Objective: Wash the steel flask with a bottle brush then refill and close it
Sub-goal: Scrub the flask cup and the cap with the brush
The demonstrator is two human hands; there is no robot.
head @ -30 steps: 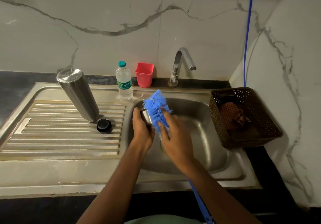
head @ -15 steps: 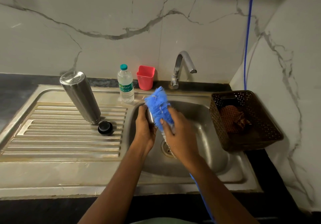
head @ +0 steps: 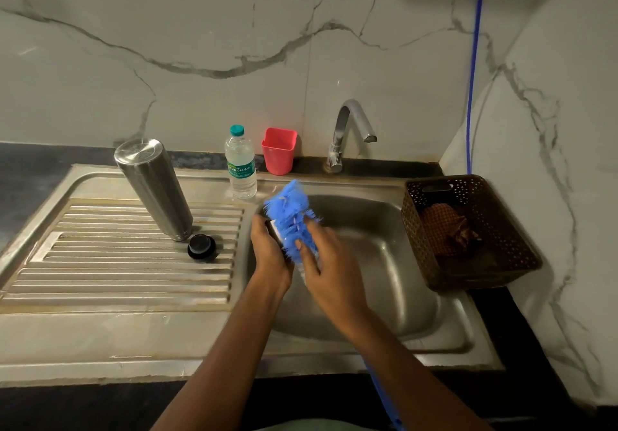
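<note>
**Item, in hand:** bottle brush (head: pixel 290 216), blue bristles up, over the sink (head: pixel 384 263). The right hand (head: pixel 329 263) is clenched round it just below the bristles. The left hand (head: pixel 267 251) is curled round a small steel part (head: pixel 275 230), mostly hidden, with the bristles against it.

**Item, set aside:** steel flask (head: pixel 157 193), mouth down and leaning on the drainboard (head: pixel 100 263); black cap (head: pixel 201 246) just beside its mouth.

**Change over the last second:** slight. Both hands and the brush sit a little differently, at the same spot and with the same grips; flask and cap unmoved.

**Reading:** scrubbing of the small part is likely in progress; refilling and closing are not yet begun.

**Also present:** tap (head: pixel 351 123), no water seen running; plastic water bottle (head: pixel 240 166); pink cup (head: pixel 278 151); brown basket (head: pixel 468 263)
</note>
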